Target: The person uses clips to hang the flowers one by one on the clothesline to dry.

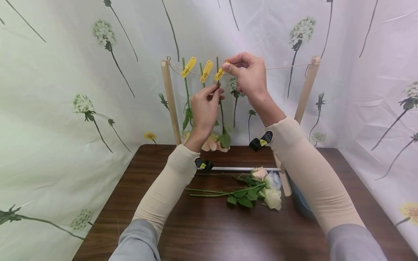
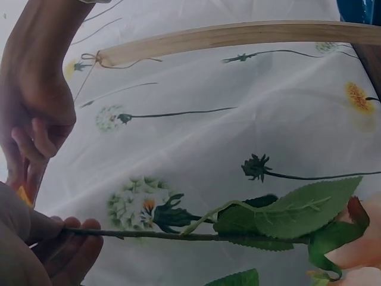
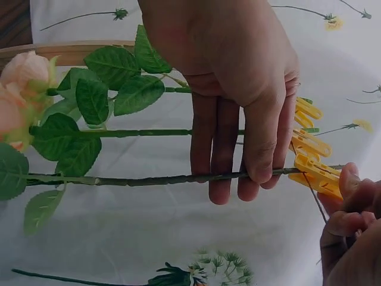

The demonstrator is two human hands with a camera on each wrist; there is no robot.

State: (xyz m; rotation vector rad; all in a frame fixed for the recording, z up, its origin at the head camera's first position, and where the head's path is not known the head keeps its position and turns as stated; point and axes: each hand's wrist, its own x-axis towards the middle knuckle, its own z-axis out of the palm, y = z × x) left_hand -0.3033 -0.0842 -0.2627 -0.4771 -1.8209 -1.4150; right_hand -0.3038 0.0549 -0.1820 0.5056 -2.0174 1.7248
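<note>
My left hand (image 1: 205, 110) pinches the stem (image 2: 149, 235) of an upside-down artificial rose just below a string (image 1: 281, 67). With thumb and fingers, my right hand (image 1: 253, 74) pinches a yellow clothespin (image 3: 318, 177) that sits at the string and this stem. To its left, two more yellow clothespins (image 1: 206, 71) hold green stems (image 1: 187, 85) against the string. Peach rose heads (image 3: 21, 89) and green leaves (image 3: 92, 98) hang at the lower ends; in the head view my left hand and forearm partly hide them.
Wooden posts (image 1: 171, 99) stand at either end of the string. On the brown table (image 1: 209, 232) lie several cut roses (image 1: 272, 198), pale peach, bluish and cream, near a white rod (image 1: 240, 169). A blue container (image 1: 302, 201) is partly hidden behind my right forearm.
</note>
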